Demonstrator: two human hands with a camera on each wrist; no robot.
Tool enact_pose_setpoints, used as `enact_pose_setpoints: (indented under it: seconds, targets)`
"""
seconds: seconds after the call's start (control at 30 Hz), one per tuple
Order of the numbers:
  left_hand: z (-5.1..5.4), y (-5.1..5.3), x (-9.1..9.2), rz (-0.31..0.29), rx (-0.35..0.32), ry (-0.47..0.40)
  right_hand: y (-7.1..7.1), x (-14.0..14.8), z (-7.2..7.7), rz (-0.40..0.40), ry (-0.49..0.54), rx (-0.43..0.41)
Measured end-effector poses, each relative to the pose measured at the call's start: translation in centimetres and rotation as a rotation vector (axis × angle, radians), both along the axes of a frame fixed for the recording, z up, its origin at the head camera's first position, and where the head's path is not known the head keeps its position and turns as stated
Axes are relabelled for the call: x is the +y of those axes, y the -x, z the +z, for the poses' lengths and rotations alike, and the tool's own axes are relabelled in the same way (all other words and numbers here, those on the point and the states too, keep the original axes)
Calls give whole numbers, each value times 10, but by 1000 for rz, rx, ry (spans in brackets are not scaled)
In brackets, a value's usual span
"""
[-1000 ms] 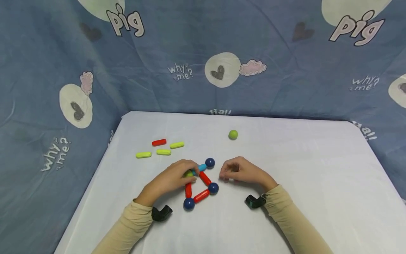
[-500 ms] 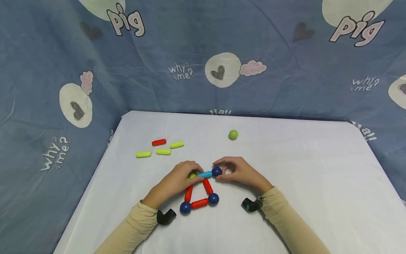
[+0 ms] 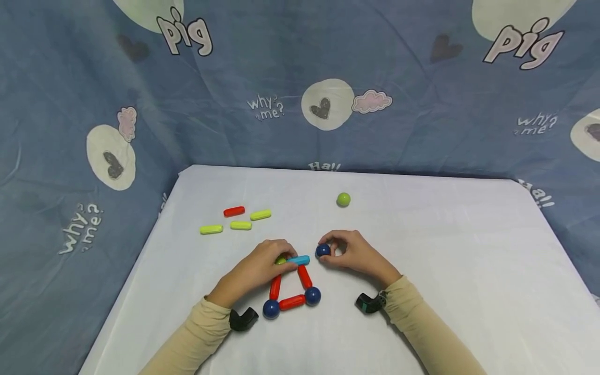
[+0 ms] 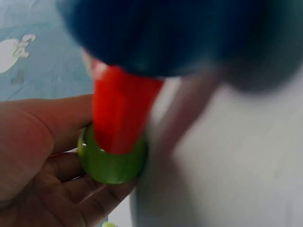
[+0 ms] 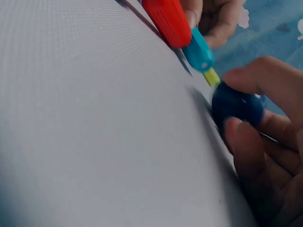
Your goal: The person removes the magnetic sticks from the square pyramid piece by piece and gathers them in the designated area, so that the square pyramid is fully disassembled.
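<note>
Left hand (image 3: 255,265): my thumb and fingers grip a green ball (image 4: 113,163) at the far left corner of the rod-and-ball frame.
Light-blue rod (image 3: 300,260): runs rightward from the green ball; its right end is free.
Right hand (image 3: 353,258): my thumb and fingertips pinch a navy ball (image 3: 322,250).
Rod-to-ball gap: the navy ball sits just beside the light-blue rod's free end, not touching it.
Left red rod (image 3: 275,287): joins the green ball to the near left navy ball (image 3: 271,309).
Near red rod (image 3: 292,302): joins that ball to the near right navy ball (image 3: 312,296).
Right red rod (image 3: 304,277): rises from the latter; its far end meets my view beside the light-blue rod, contact unclear.
Loose parts, far left: one red rod (image 3: 234,211) and three yellow rods (image 3: 241,225), lying apart on the white surface (image 3: 445,245).
Loose part, far middle: a second green ball (image 3: 344,199).
Backdrop (image 3: 234,62): blue printed cloth behind the surface.
</note>
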State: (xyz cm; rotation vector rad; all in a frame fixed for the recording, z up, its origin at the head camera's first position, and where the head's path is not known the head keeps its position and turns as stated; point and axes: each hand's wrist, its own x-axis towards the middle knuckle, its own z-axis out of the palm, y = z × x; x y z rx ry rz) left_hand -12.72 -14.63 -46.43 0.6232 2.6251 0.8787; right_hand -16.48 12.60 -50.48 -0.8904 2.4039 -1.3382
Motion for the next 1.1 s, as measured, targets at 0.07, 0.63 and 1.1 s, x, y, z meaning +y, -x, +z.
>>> enact_pose_setpoints:
  seconds: [0.07,0.63,1.1]
  targets:
    - [1,1,-3,7,-5,4,1,1,0,-28,4,0]
    - [-3,3,-8,17,-24,-17,17,29,4,-208,149,-75]
    - [-3,4,-8,15,-29,-13,59,56,-4,-580,116,-5]
